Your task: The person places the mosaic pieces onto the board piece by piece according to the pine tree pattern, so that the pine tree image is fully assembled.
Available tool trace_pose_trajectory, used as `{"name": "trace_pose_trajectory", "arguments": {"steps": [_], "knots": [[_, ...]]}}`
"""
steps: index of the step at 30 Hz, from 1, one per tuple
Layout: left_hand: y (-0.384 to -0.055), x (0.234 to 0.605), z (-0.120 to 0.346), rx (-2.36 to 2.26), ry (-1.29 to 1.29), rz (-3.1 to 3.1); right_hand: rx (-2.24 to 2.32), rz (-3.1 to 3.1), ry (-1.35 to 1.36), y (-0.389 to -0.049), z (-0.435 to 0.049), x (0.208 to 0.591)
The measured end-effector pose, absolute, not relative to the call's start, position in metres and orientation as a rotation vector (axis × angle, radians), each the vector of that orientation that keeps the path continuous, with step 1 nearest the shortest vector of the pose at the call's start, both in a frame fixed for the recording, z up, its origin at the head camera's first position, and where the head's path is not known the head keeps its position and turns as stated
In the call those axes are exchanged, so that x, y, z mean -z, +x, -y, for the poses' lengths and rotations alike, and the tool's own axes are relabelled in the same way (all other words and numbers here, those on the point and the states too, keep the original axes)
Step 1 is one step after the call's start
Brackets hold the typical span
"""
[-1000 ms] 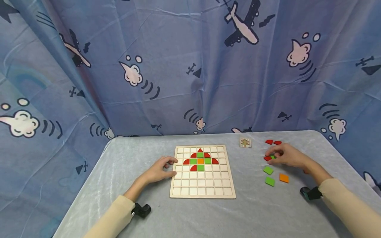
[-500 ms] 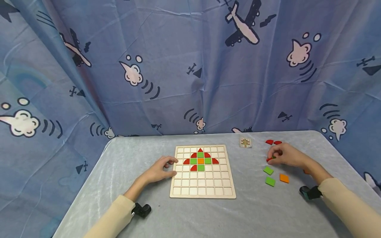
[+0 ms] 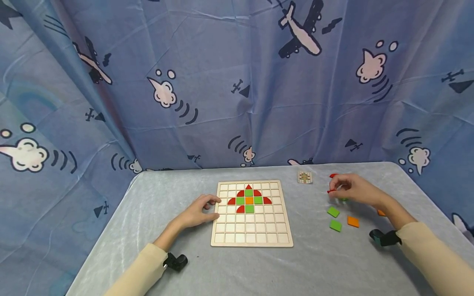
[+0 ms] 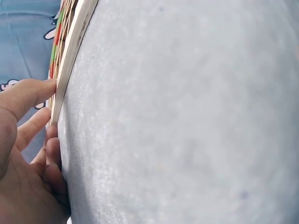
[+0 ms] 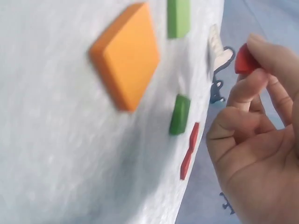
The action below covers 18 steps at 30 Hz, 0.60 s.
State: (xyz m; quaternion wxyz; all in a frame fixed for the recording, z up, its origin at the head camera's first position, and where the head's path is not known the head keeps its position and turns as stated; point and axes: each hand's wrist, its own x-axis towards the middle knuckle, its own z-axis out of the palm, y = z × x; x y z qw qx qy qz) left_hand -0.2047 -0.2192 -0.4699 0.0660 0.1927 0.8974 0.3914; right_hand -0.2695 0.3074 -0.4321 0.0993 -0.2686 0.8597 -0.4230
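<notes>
My right hand [image 3: 353, 190] pinches a red quarter-round tile [image 5: 245, 59] between thumb and fingertip, raised over the table in the right wrist view. Below it lies a green square tile [image 5: 180, 115], mostly covered by the hand in the head view. My left hand [image 3: 198, 212] rests at the left edge of a wooden grid board [image 3: 261, 227], thumb and fingers spread and touching the rim. On the board, green square tiles [image 3: 249, 209], an orange square [image 3: 249, 200], red quarter-round tiles [image 3: 267, 200] and a red triangle [image 3: 248, 187] form a pointed figure.
Right of the board lie two green squares [image 3: 335, 225] and an orange square tile [image 3: 353, 222]. Two red tiles [image 5: 189, 151] lie farther back. A small pattern card [image 3: 305, 177] lies behind the board's right side. A printed blue curtain [image 3: 207, 102] hangs behind the table.
My right hand has pinched the red quarter-round tile off the table and lifted it slightly, moving a little away from me. The left hand and the board stay put.
</notes>
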Motion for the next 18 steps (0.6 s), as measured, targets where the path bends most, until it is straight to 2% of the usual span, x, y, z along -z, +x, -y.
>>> {"name": "trace_pose_trajectory", "arguments": {"steps": [18], "knots": [[-0.204,0.469,0.219,-1.173,0.592,-2.716,1.472,-2.441,-0.845,-0.262,-0.269,0.432]]}}
